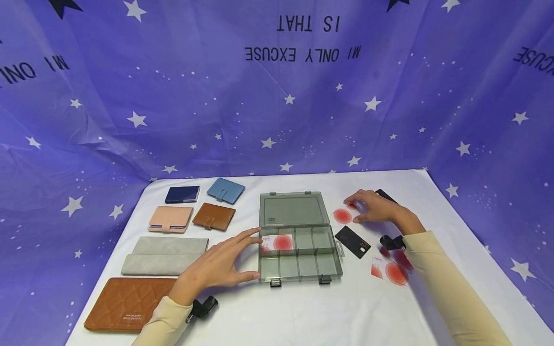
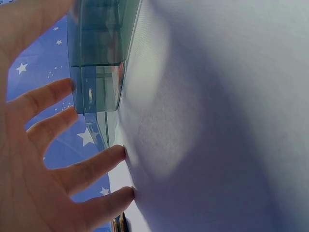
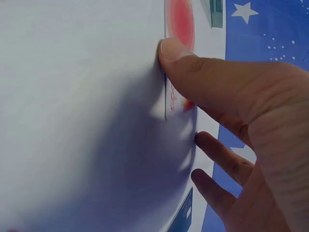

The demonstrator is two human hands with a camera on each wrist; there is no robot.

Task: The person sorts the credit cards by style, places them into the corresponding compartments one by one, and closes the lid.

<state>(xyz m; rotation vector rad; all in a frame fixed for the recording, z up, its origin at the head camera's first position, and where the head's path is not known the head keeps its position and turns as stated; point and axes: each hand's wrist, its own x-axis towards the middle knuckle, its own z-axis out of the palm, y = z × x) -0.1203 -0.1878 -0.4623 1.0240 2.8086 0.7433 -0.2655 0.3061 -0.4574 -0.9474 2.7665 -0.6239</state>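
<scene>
The left hand (image 1: 216,269) lay flat on the white worktop (image 1: 303,312), fingers (image 2: 91,164) spread and holding nothing, at 9 o'clock of the clear, smoky plastic organiser box (image 1: 298,257), whose hinged lid stood open. A red-dotted white card (image 1: 279,242) sat in its far left compartment. At 2 o'clock of the box, the right hand (image 1: 374,206) pressed its thumb on the edge of another thin glossy card (image 3: 179,29), fingers loosely extended. A black card (image 1: 352,241) lay nearby.
</scene>
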